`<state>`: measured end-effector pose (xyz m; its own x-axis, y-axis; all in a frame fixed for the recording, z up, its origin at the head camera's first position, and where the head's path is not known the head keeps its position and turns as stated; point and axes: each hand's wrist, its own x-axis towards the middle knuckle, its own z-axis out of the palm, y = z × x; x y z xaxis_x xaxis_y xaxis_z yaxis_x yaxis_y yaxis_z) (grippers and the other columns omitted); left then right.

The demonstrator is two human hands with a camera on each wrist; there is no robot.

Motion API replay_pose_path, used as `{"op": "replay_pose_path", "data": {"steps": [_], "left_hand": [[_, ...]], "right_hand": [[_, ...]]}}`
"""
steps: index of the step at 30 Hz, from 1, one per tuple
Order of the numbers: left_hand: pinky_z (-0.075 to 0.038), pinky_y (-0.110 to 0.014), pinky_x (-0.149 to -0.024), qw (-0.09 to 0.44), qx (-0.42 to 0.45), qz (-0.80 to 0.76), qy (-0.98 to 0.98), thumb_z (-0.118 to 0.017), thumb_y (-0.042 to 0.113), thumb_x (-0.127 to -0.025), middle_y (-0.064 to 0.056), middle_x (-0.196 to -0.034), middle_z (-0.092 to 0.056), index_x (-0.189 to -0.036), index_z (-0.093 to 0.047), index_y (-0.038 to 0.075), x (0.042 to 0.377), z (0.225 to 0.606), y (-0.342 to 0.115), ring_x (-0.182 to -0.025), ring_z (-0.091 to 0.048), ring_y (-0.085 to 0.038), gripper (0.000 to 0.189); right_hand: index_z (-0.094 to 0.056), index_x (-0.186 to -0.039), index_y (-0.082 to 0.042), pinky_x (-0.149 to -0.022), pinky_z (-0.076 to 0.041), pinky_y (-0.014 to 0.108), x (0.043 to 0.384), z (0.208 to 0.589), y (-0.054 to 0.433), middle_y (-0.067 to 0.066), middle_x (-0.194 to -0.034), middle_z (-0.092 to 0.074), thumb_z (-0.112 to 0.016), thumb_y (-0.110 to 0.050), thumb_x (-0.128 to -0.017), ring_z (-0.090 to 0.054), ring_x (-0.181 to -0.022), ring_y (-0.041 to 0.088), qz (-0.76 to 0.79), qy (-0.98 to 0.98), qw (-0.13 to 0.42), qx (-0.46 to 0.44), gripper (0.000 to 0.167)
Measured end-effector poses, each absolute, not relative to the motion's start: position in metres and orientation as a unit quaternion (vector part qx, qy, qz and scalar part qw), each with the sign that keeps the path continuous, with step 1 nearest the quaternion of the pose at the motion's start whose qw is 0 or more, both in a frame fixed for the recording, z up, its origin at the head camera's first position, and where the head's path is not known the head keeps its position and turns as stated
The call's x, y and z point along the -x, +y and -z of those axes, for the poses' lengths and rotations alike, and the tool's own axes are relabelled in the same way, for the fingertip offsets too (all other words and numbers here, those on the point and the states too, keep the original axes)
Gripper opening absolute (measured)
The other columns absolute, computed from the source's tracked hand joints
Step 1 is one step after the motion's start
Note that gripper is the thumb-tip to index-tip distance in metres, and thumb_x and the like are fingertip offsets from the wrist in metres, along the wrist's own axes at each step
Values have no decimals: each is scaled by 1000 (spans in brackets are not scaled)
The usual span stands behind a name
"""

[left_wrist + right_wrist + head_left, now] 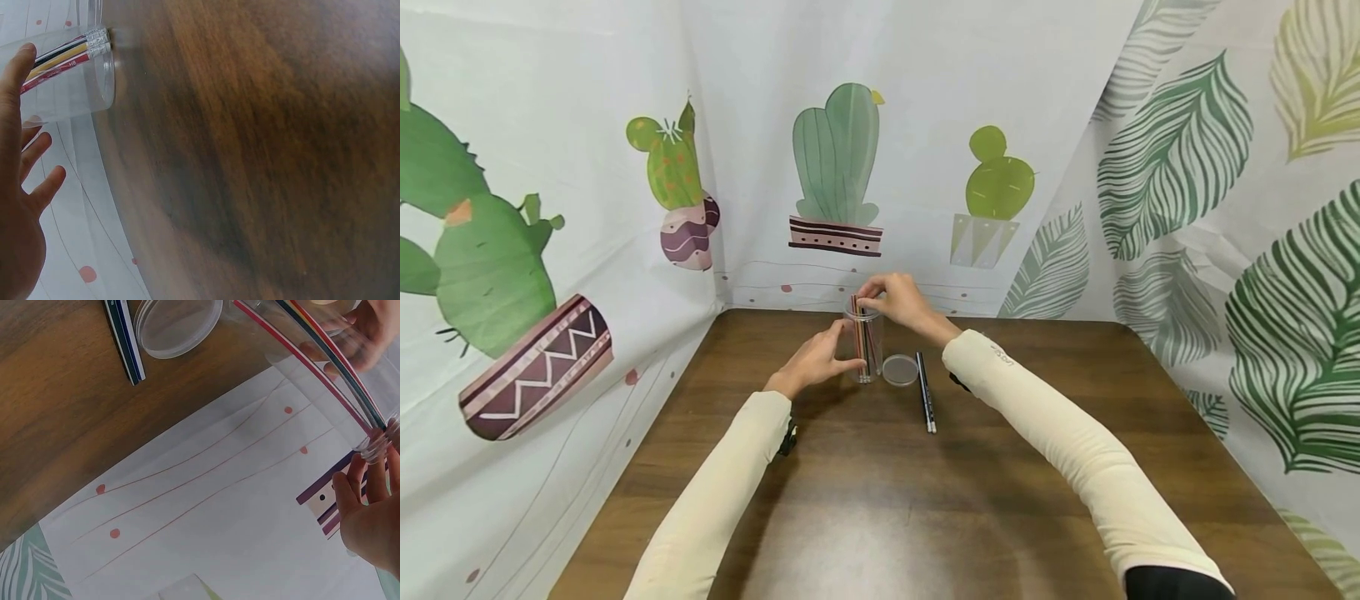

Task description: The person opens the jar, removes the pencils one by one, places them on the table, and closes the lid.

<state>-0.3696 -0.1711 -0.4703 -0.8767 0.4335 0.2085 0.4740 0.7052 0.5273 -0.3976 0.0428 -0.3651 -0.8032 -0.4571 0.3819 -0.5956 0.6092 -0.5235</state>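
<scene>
The left grip (811, 358) curls round the jar (75, 94) and the right grip (904, 302) seems to pinch tops of pencils (862, 346) standing inside it, apparently settling them; the next move calls for a steady jar as they are released. The lid (900, 370) and dark pencils (927, 396) lie right of the jar on the bench (850, 500). Only the left wrist view shows an "HB" mark (72, 62), yet it misses the lid.

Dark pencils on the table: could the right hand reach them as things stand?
Likely yes: nothing covers the dark pencils, though the right hand must first leave the clear jar.
</scene>
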Motion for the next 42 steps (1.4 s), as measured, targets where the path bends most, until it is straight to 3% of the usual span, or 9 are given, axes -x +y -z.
{"op": "replay_pose_path", "data": {"steps": [13, 26, 42], "left_hand": [[-46, -52, -111, 36, 243, 292, -924, -81, 49, -89, -12, -150, -55, -152, -36, 13, 370, 472, -171, -136, -55, -32, 86], [-45, -55, -111, 34, 250, 301, -920, -80, 50, -90, -20, -152, -52, -151, -36, 10, 371, 473, -172, -138, -52, -40, 85], [-45, -52, -112, 42, 251, 292, -922, -78, 52, -91, -12, -153, -51, -154, -35, 11, 369, 474, -173, -137, -53, -32, 86]], "right_hand": [[-80, -101, -9, -89, -59, 39, 394, 364, 44, 4, -97, -80, -78, -17, -95, -75, -94, 20, -324, -887, 114, -307, 10], [-81, -101, -5, -90, -60, 38, 395, 352, 48, 8, -93, -79, -77, -14, -96, -76, -92, 23, -326, -880, 150, -311, 11], [-81, -106, -5, -95, -58, 37, 397, 313, 54, 8, -97, -80, -74, -18, -98, -75, -96, 23, -328, -879, 161, -306, 16]]}}
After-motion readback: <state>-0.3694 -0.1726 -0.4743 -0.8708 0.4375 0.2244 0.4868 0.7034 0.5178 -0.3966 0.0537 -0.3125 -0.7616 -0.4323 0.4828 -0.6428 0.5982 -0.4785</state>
